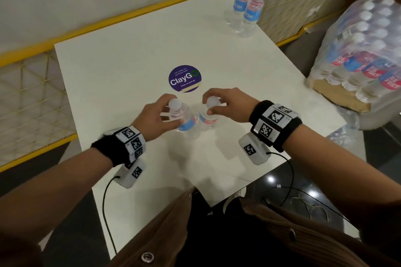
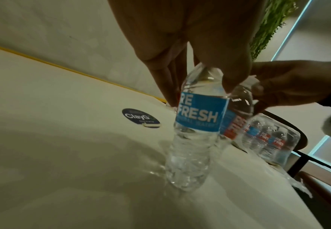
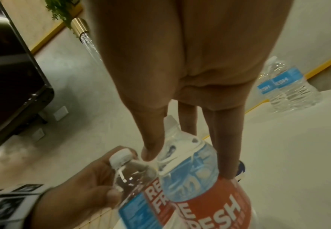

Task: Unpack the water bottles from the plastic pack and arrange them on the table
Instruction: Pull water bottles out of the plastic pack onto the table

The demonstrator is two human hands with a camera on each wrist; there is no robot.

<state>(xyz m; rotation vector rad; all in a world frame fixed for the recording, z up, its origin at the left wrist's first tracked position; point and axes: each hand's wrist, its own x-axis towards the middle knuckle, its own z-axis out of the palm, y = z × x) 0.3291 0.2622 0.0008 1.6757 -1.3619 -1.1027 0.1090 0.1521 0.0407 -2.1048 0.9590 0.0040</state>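
Observation:
Two clear water bottles with blue and red labels stand side by side near the middle of the white table [image 1: 130, 60]. My left hand [image 1: 161, 112] grips the left bottle [image 1: 184, 118] by its neck and shoulder, fingers curled round it under the white cap. In the left wrist view this bottle [image 2: 196, 124] stands upright on the table. My right hand [image 1: 219, 104] grips the top of the right bottle [image 1: 209, 117], which fills the lower part of the right wrist view [image 3: 200, 178]. The plastic pack [image 1: 364, 50] of several bottles lies off the table's right edge.
Two more bottles [image 1: 247, 8] stand upright together at the table's far right corner. A round purple sticker [image 1: 184, 78] marks the table's centre. A yellow-framed mesh panel [image 1: 32, 93] runs along the left and far sides. Cables trail from both wrists toward the floor.

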